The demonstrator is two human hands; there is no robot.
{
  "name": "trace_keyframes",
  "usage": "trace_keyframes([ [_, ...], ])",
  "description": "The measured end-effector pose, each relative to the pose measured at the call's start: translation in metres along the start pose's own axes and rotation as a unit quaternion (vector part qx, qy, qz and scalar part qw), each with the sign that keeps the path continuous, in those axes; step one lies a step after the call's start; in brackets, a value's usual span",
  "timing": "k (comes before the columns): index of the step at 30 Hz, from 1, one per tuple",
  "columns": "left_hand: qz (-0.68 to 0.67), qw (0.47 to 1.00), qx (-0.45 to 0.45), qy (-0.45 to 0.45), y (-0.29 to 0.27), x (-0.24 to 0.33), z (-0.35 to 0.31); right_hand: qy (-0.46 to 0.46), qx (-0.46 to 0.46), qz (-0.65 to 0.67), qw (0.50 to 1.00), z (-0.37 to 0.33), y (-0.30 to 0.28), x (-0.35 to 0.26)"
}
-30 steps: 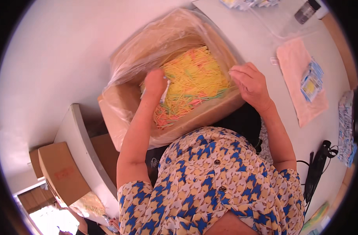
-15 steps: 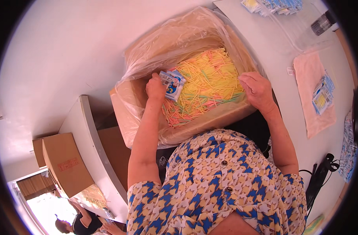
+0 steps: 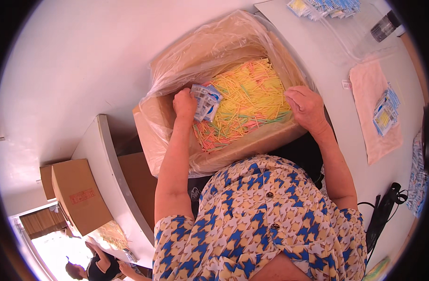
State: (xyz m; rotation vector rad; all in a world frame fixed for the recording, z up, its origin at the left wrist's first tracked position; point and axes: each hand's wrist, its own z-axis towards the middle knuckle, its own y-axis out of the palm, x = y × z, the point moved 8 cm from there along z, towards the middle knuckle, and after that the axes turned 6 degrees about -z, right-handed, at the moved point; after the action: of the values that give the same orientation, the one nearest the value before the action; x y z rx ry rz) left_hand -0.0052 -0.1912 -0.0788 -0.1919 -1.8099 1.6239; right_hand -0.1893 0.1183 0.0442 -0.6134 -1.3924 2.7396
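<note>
Left hand point(image 3: 184, 104) grips blue-white sachets point(image 3: 205, 101) over the box's left side. Right hand point(image 3: 308, 107) rests on the box's right rim, fingers curled, holding nothing. Plastic-lined cardboard box point(image 3: 252, 145) holds coloured sticks point(image 3: 245, 105). More sachets on pink cloth point(image 3: 371, 126) near worktop's point(image 3: 336, 61) right edge.

The box point(image 3: 233, 150) is matt brown cardboard, lined with a thin, crinkled, glossy clear plastic bag point(image 3: 210, 47) that holds smooth, slender sticks point(image 3: 247, 103) in yellow, orange and green. The packet point(image 3: 205, 100) is shiny printed film, the surface point(image 3: 327, 61) smooth white, and the pink cloth point(image 3: 369, 93) on it soft and matt.
</note>
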Motion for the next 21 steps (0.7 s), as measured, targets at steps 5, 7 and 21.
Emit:
trace_keyframes([
  [5,0.039,0.999,0.016,0.034,-0.025,0.026,-0.009,-0.003,-0.016,-0.003,1.000,-0.001,0.002,0.000],
  [7,-0.001,0.997,0.013,0.070,-0.038,0.046,-0.012,-0.011,-0.026,-0.017,0.999,0.002,0.005,-0.001],
  [21,-0.569,0.728,-0.379,0.046,0.037,0.134,-0.080,0.185,-0.320,0.234,0.899,0.033,0.095,-0.017],
])
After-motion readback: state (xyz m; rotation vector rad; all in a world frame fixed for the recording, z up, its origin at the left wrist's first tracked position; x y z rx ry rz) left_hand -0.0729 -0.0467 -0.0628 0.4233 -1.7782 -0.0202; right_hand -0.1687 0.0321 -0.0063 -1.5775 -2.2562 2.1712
